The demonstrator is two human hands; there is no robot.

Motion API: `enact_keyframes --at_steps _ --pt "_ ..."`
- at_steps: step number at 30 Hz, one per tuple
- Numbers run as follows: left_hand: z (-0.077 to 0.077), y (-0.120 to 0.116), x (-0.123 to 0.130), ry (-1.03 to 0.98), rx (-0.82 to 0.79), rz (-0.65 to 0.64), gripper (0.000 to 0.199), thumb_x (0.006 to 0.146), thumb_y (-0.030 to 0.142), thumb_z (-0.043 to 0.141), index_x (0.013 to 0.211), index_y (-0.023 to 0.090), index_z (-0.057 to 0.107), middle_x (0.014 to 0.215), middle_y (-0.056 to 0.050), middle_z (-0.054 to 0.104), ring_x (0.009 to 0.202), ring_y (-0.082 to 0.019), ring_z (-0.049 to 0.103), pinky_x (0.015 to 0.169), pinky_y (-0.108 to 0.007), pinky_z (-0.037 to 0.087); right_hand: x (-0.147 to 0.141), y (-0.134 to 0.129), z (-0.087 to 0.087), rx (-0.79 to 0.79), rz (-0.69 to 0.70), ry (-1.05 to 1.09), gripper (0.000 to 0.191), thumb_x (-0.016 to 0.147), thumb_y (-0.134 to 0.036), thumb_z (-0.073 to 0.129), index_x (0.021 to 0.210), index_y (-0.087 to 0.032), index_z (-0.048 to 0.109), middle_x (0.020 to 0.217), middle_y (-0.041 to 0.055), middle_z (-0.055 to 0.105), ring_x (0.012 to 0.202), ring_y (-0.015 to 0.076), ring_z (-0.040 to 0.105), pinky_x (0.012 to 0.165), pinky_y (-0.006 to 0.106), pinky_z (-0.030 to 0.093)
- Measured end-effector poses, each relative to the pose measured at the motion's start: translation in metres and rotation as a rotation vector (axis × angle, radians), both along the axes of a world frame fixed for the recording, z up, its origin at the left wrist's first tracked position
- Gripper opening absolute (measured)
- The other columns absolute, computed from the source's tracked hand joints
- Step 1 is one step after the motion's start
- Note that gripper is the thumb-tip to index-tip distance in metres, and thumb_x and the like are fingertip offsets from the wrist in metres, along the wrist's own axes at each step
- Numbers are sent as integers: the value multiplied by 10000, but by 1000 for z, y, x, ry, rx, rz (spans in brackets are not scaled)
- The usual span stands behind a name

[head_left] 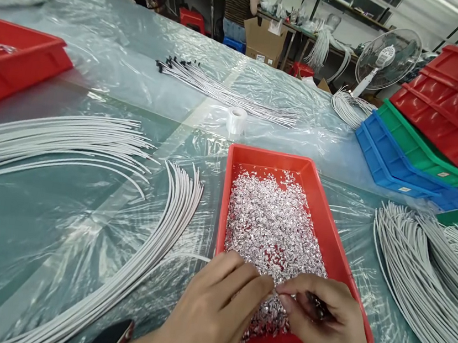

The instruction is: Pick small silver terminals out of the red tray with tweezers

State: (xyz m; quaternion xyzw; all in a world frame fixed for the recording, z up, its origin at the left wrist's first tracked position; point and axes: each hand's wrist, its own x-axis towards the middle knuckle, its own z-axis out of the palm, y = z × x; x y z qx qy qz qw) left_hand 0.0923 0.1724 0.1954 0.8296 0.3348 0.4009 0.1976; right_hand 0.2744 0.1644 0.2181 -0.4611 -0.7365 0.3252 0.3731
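Observation:
My left hand (pixel 218 306) is closed over a white cable (pixel 189 255) that runs in from the left and passes under its fingers. My right hand (pixel 326 317) pinches thumb and forefinger together at the left fingertips; what sits between them is too small to make out. Something dark and shiny shows inside the curled right fingers. Both hands hover over a red tray (pixel 339 246) holding many tiny silvery metal pieces (pixel 269 215). To the left lies a curved bundle of white cables (pixel 174 209).
More white cables lie at left (pixel 69 141) and right (pixel 421 273). Farther back are black-ended cables (pixel 230 91), a tape roll (pixel 236 121) and another red tray (pixel 24 68). Stacked bins (pixel 441 108) stand at right, near a fan (pixel 387 57). A person (pixel 238 0) is in the background.

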Motion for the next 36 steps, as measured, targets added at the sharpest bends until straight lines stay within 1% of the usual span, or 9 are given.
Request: enact_keyframes --at_steps 3,7,12,17,20,24,27,31,36 --pt "1 0 -1 -3 2 -34 209 911 54 398 962 107 594 772 -58 607 704 -174 459 619 -293 407 4 2 4 -124 23 17 116 778 -106 565 766 -213 610 537 -70 509 422 70 428 378 177 322" --pt "4 2 -1 10 16 -90 224 926 75 374 952 99 596 754 -56 607 691 -171 454 600 -289 404 9 2 7 -245 53 10 98 806 -139 565 740 -199 606 575 -51 536 469 78 452 418 182 350" --pt "7 3 -1 4 19 -120 219 923 65 382 972 97 593 767 -59 623 695 -169 462 603 -286 415 11 0 8 -383 68 33 130 846 -227 566 723 -204 603 581 -42 507 498 94 428 431 204 333" --pt "3 2 0 -20 52 -119 229 937 97 370 952 111 598 746 -53 613 675 -166 460 587 -278 413 12 -1 7 -536 89 77 165 869 -279 534 741 -197 597 604 -27 509 519 107 444 454 218 343" --pt "0 1 -1 -2 64 -132 239 952 111 350 971 107 588 766 -58 609 698 -168 474 617 -277 417 11 -2 9 -583 79 124 162 872 -280 527 748 -193 583 620 -18 505 550 114 448 483 229 343" --pt "4 0 -6 99 32 -183 256 973 145 321 994 96 572 831 -70 605 760 -171 478 720 -281 424 9 -3 13 -685 37 162 158 855 -270 550 718 -191 552 606 -34 440 543 104 371 476 226 289" --pt "10 0 -9 130 51 -224 266 978 163 322 952 99 579 834 -61 609 750 -163 476 730 -270 413 9 -4 14 -786 83 230 173 870 -280 543 724 -189 517 628 -39 420 565 102 357 502 223 290" --pt "11 1 -9 113 52 -222 283 979 133 309 974 96 590 829 -58 612 771 -155 491 765 -260 403 12 -1 11 -885 152 350 141 859 -287 601 782 -189 535 712 -33 447 658 109 381 595 232 308" --pt "5 0 -8 45 35 -238 198 942 69 393 1010 58 579 873 -76 608 805 -159 486 755 -275 407 13 0 9 -911 171 454 148 844 -257 639 773 -186 529 691 -54 402 619 88 323 552 210 266"
